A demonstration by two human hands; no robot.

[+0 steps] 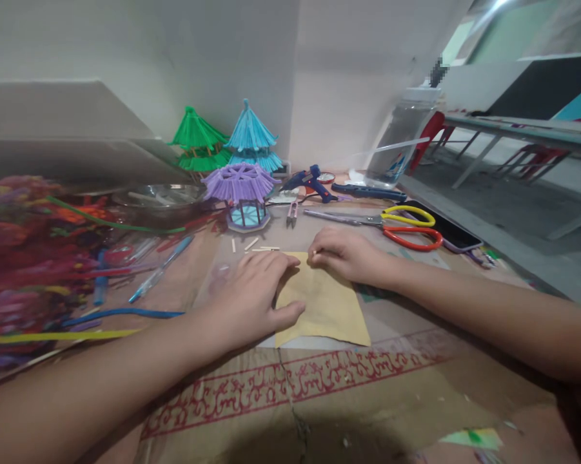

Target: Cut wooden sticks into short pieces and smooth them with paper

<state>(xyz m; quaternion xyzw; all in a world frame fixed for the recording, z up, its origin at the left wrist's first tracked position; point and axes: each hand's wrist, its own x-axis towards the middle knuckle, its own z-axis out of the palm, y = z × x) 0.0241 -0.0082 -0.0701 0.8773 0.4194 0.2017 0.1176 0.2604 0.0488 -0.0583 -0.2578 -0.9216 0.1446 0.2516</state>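
I see the yellow sheet (326, 309) on the table (391, 412), left hand (258, 290) loosely open over its left edge, right hand (341, 254) pinching a pale bit (314, 255) (too small to identify) near its far edge.

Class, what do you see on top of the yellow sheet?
The left hand overlaps the left edge of the yellow sheet; the right hand is over its far right corner. What each hand covers cannot be seen.

The paper sheet (326, 303) is yellow, the cardboard (391, 407) brown with a red scrollwork band (295, 390) between red lines, the scissors' handles (411, 229) one yellow, one red, the glue gun (314, 183) dark blue, the left rear roof (197, 132) green, the right rear roof (248, 129) light blue and the front roof (239, 185) purple.
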